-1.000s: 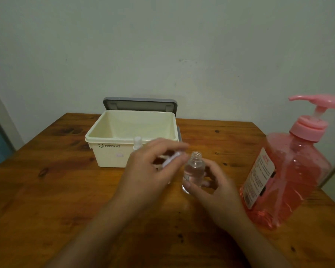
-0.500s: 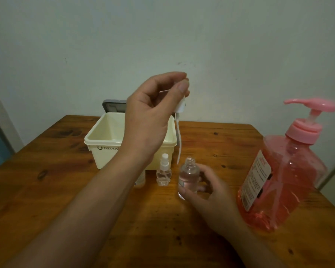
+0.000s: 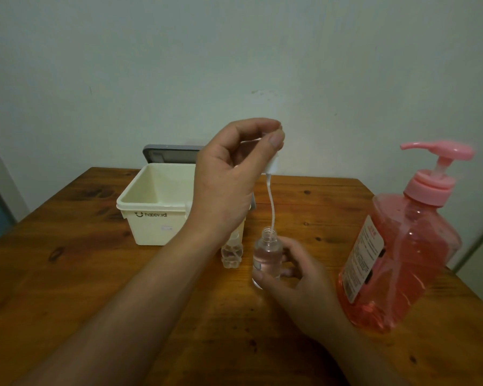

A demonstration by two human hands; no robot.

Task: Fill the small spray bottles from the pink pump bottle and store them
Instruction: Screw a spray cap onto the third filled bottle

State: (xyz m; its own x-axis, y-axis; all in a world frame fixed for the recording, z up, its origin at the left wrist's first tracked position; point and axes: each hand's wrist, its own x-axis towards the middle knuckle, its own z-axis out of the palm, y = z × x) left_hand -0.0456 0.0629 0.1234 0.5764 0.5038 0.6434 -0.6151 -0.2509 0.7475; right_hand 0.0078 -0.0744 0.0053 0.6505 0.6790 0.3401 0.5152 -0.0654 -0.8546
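My right hand point(image 3: 299, 277) grips a small clear spray bottle point(image 3: 267, 256) that stands upright on the wooden table point(image 3: 67, 274), its neck uncapped and pale pink liquid inside. My left hand point(image 3: 229, 185) is raised above it, pinching the white spray head point(image 3: 272, 162); the thin dip tube point(image 3: 271, 207) hangs down with its tip at the bottle's mouth. A second small capped spray bottle point(image 3: 231, 253) stands just left, partly behind my left wrist. The big pink pump bottle point(image 3: 402, 252) stands at the right.
A cream storage box point(image 3: 151, 207) stands open behind my left hand, its grey lid point(image 3: 170, 154) upright against the wall. The table's right edge runs close behind the pump bottle.
My left hand lifted the spray head up off the table area, then lowered it slightly, so the tube tip now meets the bottle's mouth. My right hand kept hold of the bottle.
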